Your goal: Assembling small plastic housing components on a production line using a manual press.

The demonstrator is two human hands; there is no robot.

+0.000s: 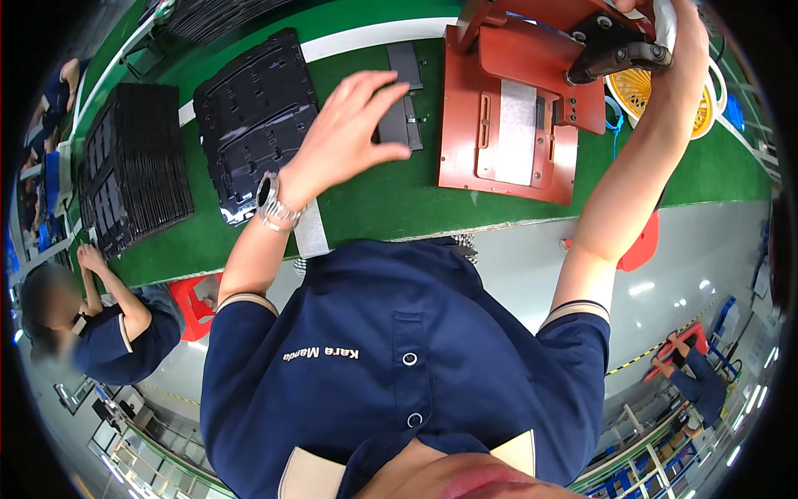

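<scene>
Left hand (353, 125): fingers spread, thumb apart, nothing between them. It is over or just beside two dark grey pieces, the upper piece (404, 65) and the lower piece (394, 126); I can't tell if I touch either. Right hand (683, 37): at the far end of the black lever (630, 56) on the red fixture (461, 162), near something white. Whether it grips, I can't tell (fingertips run off the top edge).

To work well here, my judgement: keep the left fingers clear of the red plates while the right is at the lever, move the lever evenly, and take the grey pieces by their edges.

Surface: green table (374, 204), with a white strip (312, 233) near its front edge. Black trays (258, 116) lie left of my hand, a tall black stack (141, 166) beyond; a yellow basket (630, 90) sits right of the fixture.

Room: pale grey floor (515, 258), red stool (193, 312), a co-worker (133, 337) at the table to my left.
</scene>
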